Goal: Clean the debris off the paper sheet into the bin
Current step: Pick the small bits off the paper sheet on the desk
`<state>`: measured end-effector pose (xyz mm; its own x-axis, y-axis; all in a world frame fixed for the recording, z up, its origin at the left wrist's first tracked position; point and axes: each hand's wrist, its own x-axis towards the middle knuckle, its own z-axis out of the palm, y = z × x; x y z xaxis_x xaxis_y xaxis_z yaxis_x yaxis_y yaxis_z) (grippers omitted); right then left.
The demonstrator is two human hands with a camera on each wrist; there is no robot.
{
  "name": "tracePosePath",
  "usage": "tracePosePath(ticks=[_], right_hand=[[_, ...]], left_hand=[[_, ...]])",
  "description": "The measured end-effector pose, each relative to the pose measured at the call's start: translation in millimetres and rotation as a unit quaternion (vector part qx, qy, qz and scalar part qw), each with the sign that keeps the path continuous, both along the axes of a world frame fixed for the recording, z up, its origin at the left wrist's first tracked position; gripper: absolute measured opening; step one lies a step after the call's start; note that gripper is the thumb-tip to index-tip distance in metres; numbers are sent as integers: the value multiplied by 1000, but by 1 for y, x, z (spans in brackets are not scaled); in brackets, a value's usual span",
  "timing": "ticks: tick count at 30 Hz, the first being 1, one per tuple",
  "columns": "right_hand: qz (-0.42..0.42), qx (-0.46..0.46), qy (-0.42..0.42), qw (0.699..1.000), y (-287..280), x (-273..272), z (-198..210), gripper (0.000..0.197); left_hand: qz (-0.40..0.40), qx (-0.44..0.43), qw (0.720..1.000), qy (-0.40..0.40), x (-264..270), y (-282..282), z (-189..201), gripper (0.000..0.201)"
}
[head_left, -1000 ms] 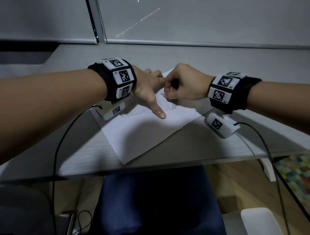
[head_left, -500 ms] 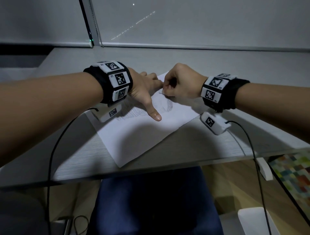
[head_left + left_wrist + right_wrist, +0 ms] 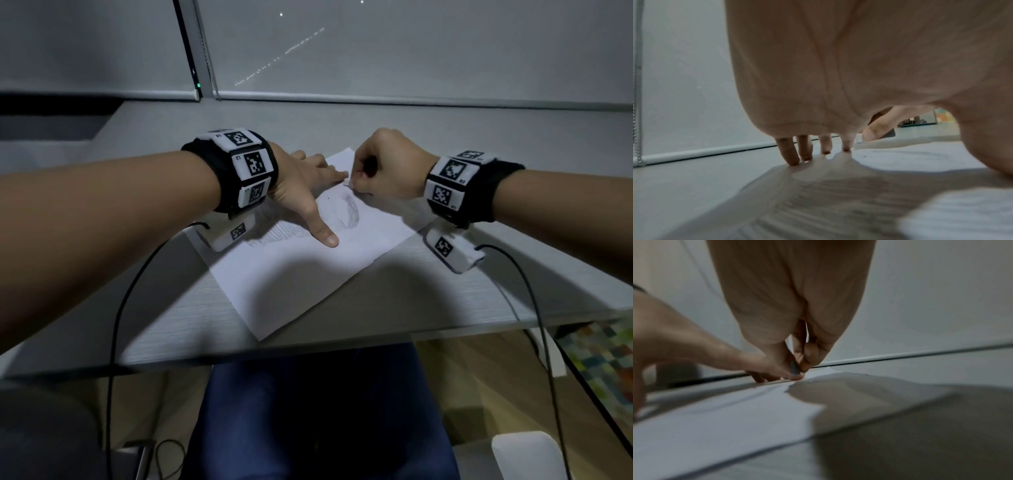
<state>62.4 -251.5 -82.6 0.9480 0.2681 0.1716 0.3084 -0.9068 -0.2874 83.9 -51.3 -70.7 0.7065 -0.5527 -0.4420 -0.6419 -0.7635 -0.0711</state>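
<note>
Grey woodgrain desk carries the white rectangular paper sheet, lying skewed with one corner at the near edge. My left hand presses it flat, fingers straight and spread. My right hand, fingers curled together, pinches a tiny pale scrap of debris at the sheet's far corner, touching my left fingertips. No bin clearly shows.

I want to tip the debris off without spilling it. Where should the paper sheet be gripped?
Probably the paper sheet is best taken by its near corner, which juts toward the desk front edge, pinched from the body side. It lies flat, so slide a thumb underneath there.
</note>
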Motion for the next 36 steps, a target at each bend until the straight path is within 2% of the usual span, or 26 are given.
tracePosePath(ticks=[4,8,13,18,25,31,36], right_hand=[[-12,22,9,1000,-14,-5,2,11],[-2,9,6,1000,-9,-4,-3,14],[-1,-4,1,1000,0,1,-5,11],[83,-11,57,995,13,-11,2,10],[0,-18,20,1000,12,11,4,12],[87,-42,53,994,23,-9,6,13],[16,-36,18,999,19,13,7,12]], left_hand=[[27,1,1000,-4,-1,1,7,141],[-1,-25,999,-39,0,-1,3,148],[11,-35,999,-15,0,1,0,147],[-3,-28,1000,-10,3,-4,3,141],[4,-36,999,-4,6,-5,-1,147],[9,-41,999,2,9,-5,-3,152],[19,-20,1000,1,12,-8,-2,158]])
